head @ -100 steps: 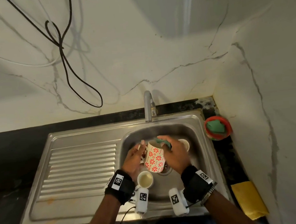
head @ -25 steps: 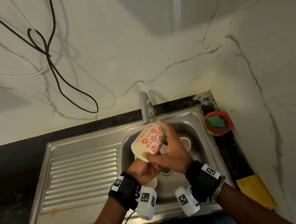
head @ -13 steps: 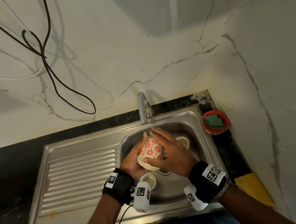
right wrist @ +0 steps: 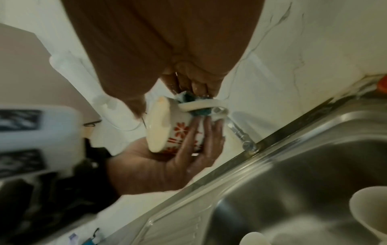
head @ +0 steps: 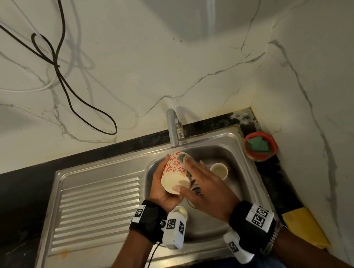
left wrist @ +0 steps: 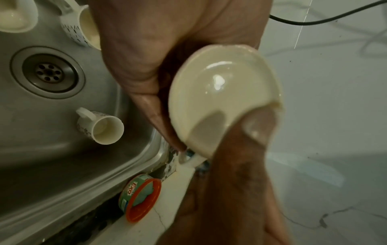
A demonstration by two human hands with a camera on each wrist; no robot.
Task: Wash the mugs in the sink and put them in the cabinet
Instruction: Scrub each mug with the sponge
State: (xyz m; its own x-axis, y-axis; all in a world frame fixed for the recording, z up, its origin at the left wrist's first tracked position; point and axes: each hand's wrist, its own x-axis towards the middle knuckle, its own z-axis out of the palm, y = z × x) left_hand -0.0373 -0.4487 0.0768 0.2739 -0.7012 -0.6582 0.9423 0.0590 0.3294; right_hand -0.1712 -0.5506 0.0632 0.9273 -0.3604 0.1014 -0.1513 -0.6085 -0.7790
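Now the left hand [head: 166, 194] cups the floral mug [head: 175, 171] tipped above the sink [head: 234, 150], just in front of the tap [head: 173, 127], while the right hand [head: 207, 187] presses a green scrubber [head: 182, 157] at its handle; scrubbing looks underway, rinsing likely next, with other mugs [head: 218, 171] waiting in the basin
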